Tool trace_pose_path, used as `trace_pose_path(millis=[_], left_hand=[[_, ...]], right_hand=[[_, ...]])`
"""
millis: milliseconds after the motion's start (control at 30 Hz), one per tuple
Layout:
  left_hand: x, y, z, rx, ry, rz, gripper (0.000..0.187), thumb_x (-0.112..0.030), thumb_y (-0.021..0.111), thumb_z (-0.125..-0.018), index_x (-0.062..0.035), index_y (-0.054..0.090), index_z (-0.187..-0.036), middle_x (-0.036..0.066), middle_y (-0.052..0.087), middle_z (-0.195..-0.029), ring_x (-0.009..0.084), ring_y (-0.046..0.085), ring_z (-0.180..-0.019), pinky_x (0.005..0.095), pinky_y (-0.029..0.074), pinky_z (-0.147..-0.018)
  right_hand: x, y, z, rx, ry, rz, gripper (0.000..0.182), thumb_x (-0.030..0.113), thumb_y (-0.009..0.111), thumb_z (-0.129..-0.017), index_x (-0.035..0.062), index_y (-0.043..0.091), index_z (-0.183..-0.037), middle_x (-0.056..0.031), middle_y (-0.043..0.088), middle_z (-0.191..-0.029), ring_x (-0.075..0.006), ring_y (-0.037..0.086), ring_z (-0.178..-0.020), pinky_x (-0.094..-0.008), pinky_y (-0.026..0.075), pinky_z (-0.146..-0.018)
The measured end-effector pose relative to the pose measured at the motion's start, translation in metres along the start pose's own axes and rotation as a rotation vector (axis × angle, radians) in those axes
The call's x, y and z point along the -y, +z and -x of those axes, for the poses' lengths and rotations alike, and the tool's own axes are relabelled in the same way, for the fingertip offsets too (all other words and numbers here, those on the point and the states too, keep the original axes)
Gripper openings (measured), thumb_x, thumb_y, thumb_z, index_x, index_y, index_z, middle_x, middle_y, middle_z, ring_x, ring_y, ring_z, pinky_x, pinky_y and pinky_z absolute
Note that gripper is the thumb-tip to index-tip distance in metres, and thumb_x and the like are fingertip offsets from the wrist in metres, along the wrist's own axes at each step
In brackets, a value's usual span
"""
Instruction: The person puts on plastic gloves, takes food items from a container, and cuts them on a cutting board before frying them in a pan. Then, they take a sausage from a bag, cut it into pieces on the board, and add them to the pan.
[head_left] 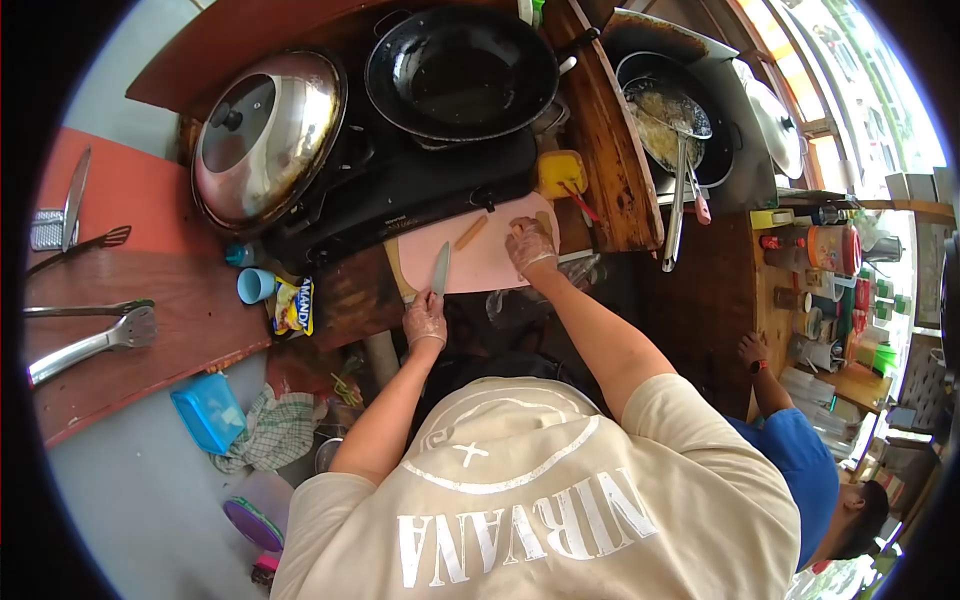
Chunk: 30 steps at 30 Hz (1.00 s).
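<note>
Both my hands wear clear plastic gloves. My left hand [426, 318] is closed round the handle of a knife [441, 268], whose blade points away from me over the left part of the pink cutting board [490, 268]. On the right part of the board, my right hand [530, 246] has its fingers bent and pressed together at a small orange-brown piece, mostly hidden by the fingers. Between the knife and my right hand lies a sausage-like stick [471, 232], touched by neither.
Beyond the board stands a black stove [420, 190] with a wok [460, 75] and a domed lid [268, 140]. Food fries in a pan [650, 125] at the right. A cup [256, 286] and packet [292, 306] sit left. A co-worker [800, 460] is at the right.
</note>
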<state>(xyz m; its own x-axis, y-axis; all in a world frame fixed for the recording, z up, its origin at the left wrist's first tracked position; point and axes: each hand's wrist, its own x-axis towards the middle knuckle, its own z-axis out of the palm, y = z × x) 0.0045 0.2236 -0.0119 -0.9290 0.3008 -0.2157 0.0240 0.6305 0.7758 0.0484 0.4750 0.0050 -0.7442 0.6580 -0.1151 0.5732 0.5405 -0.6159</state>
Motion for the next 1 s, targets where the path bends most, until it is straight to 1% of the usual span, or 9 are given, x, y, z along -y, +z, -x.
trace_pose_path(millis=[67, 167, 267, 333, 500, 700, 767, 867, 1000], left_hand=[[-0.009, 0.003, 0.003, -0.027, -0.018, 0.021, 0.018, -0.015, 0.064, -0.09, -0.0008, 0.063, -0.101, 0.018, 0.068, -0.08, 0.0308, 0.07, -0.08, 0.0395, 0.054, -0.074], [-0.026, 0.0, 0.006, 0.063, -0.05, -0.142, 0.019, -0.014, 0.062, -0.09, -0.0018, 0.061, -0.105, 0.019, 0.069, -0.086, 0.034, 0.069, -0.085, 0.0414, 0.053, -0.075], [-0.021, 0.004, 0.007, 0.152, 0.114, -0.182, 0.02, -0.015, 0.062, -0.091, -0.0026, 0.06, -0.106, 0.019, 0.068, -0.088, 0.0362, 0.067, -0.084, 0.0429, 0.053, -0.075], [-0.02, 0.001, 0.011, 0.123, 0.071, -0.193, 0.018, -0.016, 0.061, -0.09, -0.0029, 0.061, -0.102, 0.018, 0.067, -0.084, 0.0337, 0.067, -0.079, 0.0428, 0.052, -0.074], [-0.011, -0.017, 0.021, 0.021, 0.065, -0.178, 0.019, -0.02, 0.06, -0.09, -0.0019, 0.064, -0.087, 0.02, 0.066, -0.078, 0.0387, 0.066, -0.074, 0.0452, 0.052, -0.07], [-0.032, 0.012, -0.004, 0.031, 0.268, -0.348, 0.027, -0.015, 0.057, -0.088, -0.0069, 0.06, -0.114, 0.025, 0.066, -0.083, 0.0444, 0.065, -0.077, 0.0522, 0.052, -0.068], [-0.051, 0.024, -0.015, 0.158, 0.274, -0.41, 0.054, -0.016, 0.057, -0.087, -0.0116, 0.044, -0.139, 0.023, 0.068, -0.086, 0.043, 0.067, -0.075, 0.0513, 0.054, -0.066], [-0.058, 0.039, -0.027, 0.214, 0.39, -0.482, 0.067, -0.018, 0.057, -0.088, -0.013, 0.031, -0.15, 0.022, 0.069, -0.091, 0.0407, 0.068, -0.075, 0.0493, 0.056, -0.066], [-0.061, 0.045, -0.029, 0.282, 0.348, -0.567, 0.066, -0.021, 0.056, -0.089, -0.0107, 0.032, -0.149, 0.021, 0.07, -0.093, 0.0387, 0.069, -0.074, 0.0487, 0.057, -0.066]], right_hand=[[-0.011, 0.015, -0.008, -0.107, -0.134, -0.01, 0.021, 0.021, 0.063, -0.086, 0.0067, 0.067, -0.101, -0.0203, 0.068, -0.097, -0.0301, 0.068, -0.094, -0.0436, 0.053, -0.082], [-0.023, 0.049, -0.028, 0.471, -0.268, 0.362, 0.044, 0.044, 0.053, -0.092, 0.0037, 0.068, -0.101, -0.0194, 0.07, -0.095, -0.0289, 0.065, -0.104, -0.0415, 0.05, -0.09], [0.038, 0.031, -0.028, 0.469, 0.303, -0.003, 0.027, 0.03, 0.058, -0.088, 0.0076, 0.071, -0.095, -0.0198, 0.07, -0.098, -0.0298, 0.068, -0.093, -0.039, 0.053, -0.085], [0.051, 0.039, -0.033, 0.429, 0.418, -0.077, 0.034, 0.034, 0.054, -0.09, 0.0057, 0.072, -0.095, -0.0215, 0.07, -0.099, -0.0317, 0.069, -0.095, -0.0389, 0.052, -0.088], [0.06, 0.028, -0.023, 0.353, 0.302, 0.107, 0.04, 0.034, 0.056, -0.089, 0.0003, 0.068, -0.107, -0.0225, 0.069, -0.107, -0.0351, 0.066, -0.106, -0.0391, 0.051, -0.094], [0.037, 0.014, 0.021, 0.35, 0.206, 0.042, 0.04, 0.037, 0.061, -0.087, 0.002, 0.068, -0.107, -0.0229, 0.069, -0.104, -0.0384, 0.066, -0.101, -0.0431, 0.051, -0.09], [0.03, 0.014, 0.032, 0.339, 0.176, -0.019, 0.043, 0.037, 0.065, -0.085, 0.0016, 0.066, -0.11, -0.0228, 0.069, -0.103, -0.0386, 0.066, -0.1, -0.0435, 0.051, -0.09], [0.02, 0.016, 0.039, 0.336, 0.127, -0.051, 0.044, 0.031, 0.065, -0.084, 0.0043, 0.059, -0.118, -0.0216, 0.068, -0.108, -0.0374, 0.065, -0.103, -0.0434, 0.05, -0.092], [0.013, 0.026, 0.043, 0.29, 0.067, -0.077, 0.046, 0.033, 0.067, -0.083, 0.0066, 0.06, -0.119, -0.0203, 0.069, -0.106, -0.0372, 0.065, -0.101, -0.0431, 0.05, -0.09]])
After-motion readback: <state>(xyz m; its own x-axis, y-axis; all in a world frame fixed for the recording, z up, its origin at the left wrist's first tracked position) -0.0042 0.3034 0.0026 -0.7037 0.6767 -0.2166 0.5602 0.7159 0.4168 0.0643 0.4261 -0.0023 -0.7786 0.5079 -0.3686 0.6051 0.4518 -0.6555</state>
